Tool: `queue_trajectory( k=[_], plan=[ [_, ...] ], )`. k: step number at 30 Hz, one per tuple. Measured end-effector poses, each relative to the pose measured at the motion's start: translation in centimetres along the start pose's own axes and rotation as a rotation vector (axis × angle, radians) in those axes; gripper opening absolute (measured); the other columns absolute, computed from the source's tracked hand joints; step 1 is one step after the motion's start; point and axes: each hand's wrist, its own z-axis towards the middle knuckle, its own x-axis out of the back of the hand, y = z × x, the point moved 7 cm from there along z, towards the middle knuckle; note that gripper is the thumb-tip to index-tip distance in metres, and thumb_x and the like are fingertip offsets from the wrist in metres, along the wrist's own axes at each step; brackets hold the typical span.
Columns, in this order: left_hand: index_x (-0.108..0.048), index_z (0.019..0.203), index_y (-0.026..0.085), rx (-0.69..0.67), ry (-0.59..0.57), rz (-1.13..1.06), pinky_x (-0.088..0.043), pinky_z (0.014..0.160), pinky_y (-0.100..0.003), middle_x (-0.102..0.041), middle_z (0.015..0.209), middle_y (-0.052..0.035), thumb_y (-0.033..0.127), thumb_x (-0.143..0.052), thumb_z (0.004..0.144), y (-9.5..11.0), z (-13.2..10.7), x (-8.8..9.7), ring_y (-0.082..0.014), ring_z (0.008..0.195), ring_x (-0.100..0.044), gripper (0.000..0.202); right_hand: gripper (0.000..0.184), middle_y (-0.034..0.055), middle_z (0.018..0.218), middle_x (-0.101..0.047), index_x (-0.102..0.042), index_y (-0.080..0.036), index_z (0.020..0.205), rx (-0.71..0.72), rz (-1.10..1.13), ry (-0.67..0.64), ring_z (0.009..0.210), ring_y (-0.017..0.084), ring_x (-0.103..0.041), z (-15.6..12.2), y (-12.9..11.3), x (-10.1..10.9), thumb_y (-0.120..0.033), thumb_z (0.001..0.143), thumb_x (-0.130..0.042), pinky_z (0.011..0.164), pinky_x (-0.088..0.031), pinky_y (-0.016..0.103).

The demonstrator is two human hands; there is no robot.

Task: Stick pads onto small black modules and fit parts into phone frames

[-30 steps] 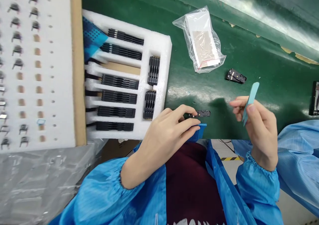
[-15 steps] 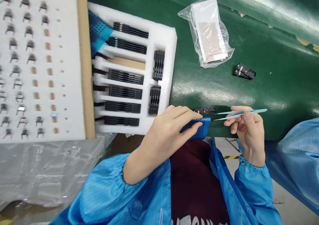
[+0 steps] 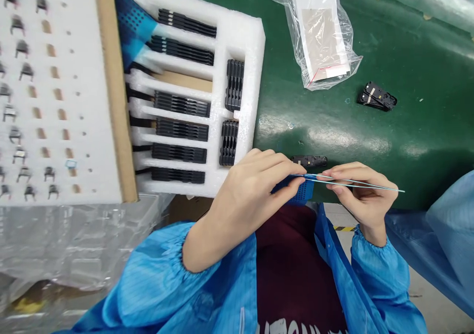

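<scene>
Near the table's front edge, my left hand (image 3: 259,186) pinches a blue sheet dotted with dark spots (image 3: 304,191) between thumb and fingers. From the right, my right hand (image 3: 365,191) grips pale blue tweezers (image 3: 344,181) between thumb and fingers. The tweezers' tips reach the sheet's top edge by my left fingertips; whether they clasp anything there is too small to tell. Just behind both hands lies a slim black plastic part (image 3: 313,161) on the green table, partly covered by my left fingers.
A white foam tray (image 3: 255,43) holding several stacks of black parts stands left of centre. Beside it is a white board (image 3: 92,141) with rows of small dark pieces. A clear plastic bag (image 3: 322,38) and black parts (image 3: 377,96) lie on the green table (image 3: 318,122).
The tweezers have moved left and turned, so their tips now meet the blue sheet's edge at my left fingertips. My left hand keeps its hold. The whole view has shifted slightly.
</scene>
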Motion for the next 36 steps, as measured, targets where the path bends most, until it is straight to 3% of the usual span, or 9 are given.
queue_trajectory(
  k=[5,31,36],
  plan=[
    [-0.076,0.106,0.021,0.003,-0.012,0.009,-0.052,0.080,-0.035,-0.083,0.099,-0.0019,0.021,-0.064,0.110,-0.04,0.04,-0.14,-0.0178,0.085,-0.072,0.013,0.032,0.0040,0.100,-0.087,-0.084,-0.030,0.115,0.073,-0.047,0.011,0.088,0.026,-0.085,0.00,-0.21,-0.07,-0.011,0.089,-0.086,0.073,-0.073,0.040],
    [-0.077,0.106,0.019,-0.030,-0.009,0.027,-0.050,0.078,-0.036,-0.081,0.097,-0.0017,0.018,-0.066,0.109,0.03,0.08,-0.13,-0.0185,0.084,-0.070,0.012,0.033,0.0031,0.101,-0.087,-0.085,-0.030,0.114,0.081,-0.079,-0.015,0.086,0.025,-0.085,0.08,-0.50,-0.21,-0.008,0.089,-0.085,0.071,-0.073,0.039],
    [-0.077,0.108,0.018,-0.059,-0.006,0.013,-0.050,0.078,-0.035,-0.083,0.102,-0.0021,0.018,-0.066,0.109,0.08,0.08,-0.28,-0.0186,0.086,-0.070,0.010,0.025,0.0030,0.099,-0.086,-0.085,-0.027,0.109,0.050,-0.048,0.076,0.086,0.025,-0.085,-0.25,-0.12,0.63,-0.010,0.091,-0.085,0.070,-0.073,0.039]
  ],
)
